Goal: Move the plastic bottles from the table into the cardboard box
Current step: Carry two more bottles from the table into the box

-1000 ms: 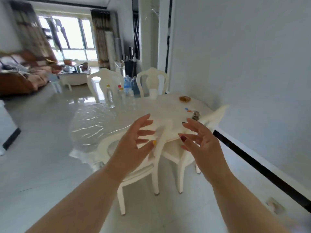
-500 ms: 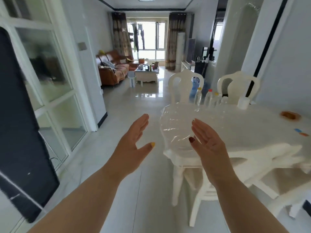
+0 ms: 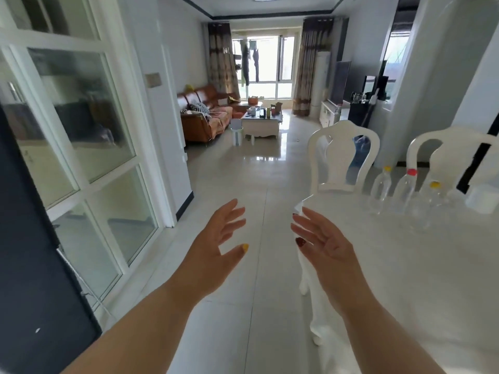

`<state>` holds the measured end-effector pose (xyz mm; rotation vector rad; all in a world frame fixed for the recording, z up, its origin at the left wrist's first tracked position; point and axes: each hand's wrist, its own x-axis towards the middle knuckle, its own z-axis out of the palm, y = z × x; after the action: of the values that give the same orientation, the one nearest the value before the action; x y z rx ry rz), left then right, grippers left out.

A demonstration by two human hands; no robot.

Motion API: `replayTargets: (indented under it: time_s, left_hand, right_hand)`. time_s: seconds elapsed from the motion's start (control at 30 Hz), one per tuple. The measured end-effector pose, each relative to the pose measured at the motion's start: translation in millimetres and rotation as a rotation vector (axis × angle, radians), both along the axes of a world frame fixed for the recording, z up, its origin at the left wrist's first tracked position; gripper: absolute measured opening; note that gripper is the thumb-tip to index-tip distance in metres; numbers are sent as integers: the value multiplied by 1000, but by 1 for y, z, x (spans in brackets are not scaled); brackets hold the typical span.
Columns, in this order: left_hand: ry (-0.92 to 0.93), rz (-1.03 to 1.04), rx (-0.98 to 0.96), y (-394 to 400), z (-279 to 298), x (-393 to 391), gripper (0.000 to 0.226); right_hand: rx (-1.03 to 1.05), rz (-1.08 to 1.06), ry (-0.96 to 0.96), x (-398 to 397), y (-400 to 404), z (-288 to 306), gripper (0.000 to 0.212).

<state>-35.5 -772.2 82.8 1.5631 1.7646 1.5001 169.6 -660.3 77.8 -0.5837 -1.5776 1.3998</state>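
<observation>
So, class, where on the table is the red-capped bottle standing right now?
In the head view, the red-capped bottle stands upright at the table's far right, between two yellow-capped bottles, in front of the white chairs.

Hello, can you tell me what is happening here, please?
A person stands beside a white dining table with both arms held out in front. The left hand and the right hand are open, palms facing each other, and hold nothing. Clear plastic bottles stand together at the far side of the table: one with a yellow cap, one with a red cap, and another yellow-capped one. None has been picked up yet. No cardboard box is in view.
</observation>
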Motion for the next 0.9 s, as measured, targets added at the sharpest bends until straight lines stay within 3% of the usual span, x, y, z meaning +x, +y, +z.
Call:
replayTargets:
  time_s: [0.23, 0.5, 0.9]
  left_hand:
    - [12, -109, -3, 135, 5, -65, 74]
    - [48, -430, -20, 328, 4, -115, 76]
    - [69, -897, -28, 562, -14, -44, 71]
  right_hand:
    - [3, -105, -49, -57, 113, -2, 52]
    - [-31, -441, -41, -98, 230, -14, 52]
    - [-101, -918, -57, -60, 347, -25, 51]
